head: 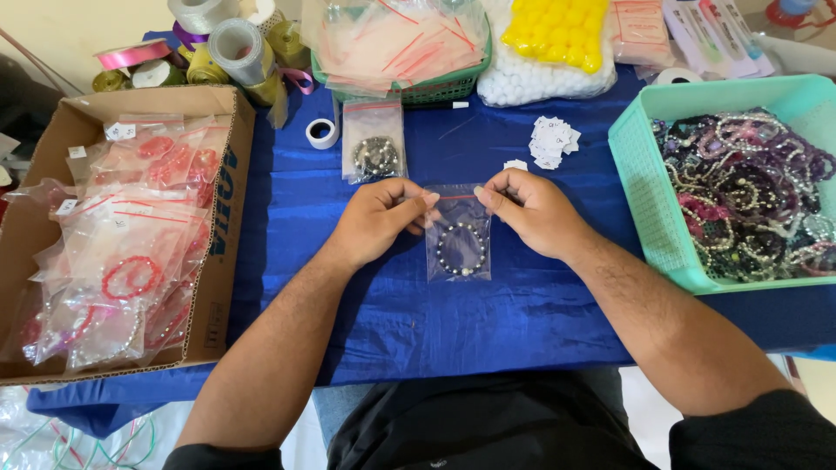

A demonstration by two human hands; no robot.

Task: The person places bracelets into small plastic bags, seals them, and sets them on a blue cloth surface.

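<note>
Person seated at worktop (pixel 522 313), blue satin cloth over it. Both hands at centre, pinching top edge of one small clear zip bag (pixel 459 233).

Bag: transparent plastic, red line along seal strip, lies flat on cloth w/ top edge lifted slightly btwn the hands. Inside, a bead bracelet (pixel 461 251): ring of dark beads w/ a few pale, pearl-like ones, sits in lower half of bag. Bag looks uncreased; can't tell if seal is fully pressed.

Left hand (pixel 379 218): fingers curled in, thumb and forefinger closed on bag's top left corner. Right hand (pixel 531 209): same grip, closed on top right corner. Nothing else held by either.

Surroundings:
- Cardboard box (pixel 228 218) at person's left, touching cloth edge, filled w/ bagged red bracelets.
- Teal basket (pixel 649 200) at right, piled w/ loose bead bracelets, mixed purple/pink/dark.
- Second bagged dark bracelet (pixel 374 144) behind left hand, apart from it.
- Tape roll (pixel 322 133) just beside that bag.
- Heap of small white tags (pixel 553 141) behind right hand.
- Green basket (pixel 435 89) of empty zip bags at far edge; ribbon spools (pixel 231 48) far left; yellow and white balls (pixel 557 39) in a bag, far centre.
</note>
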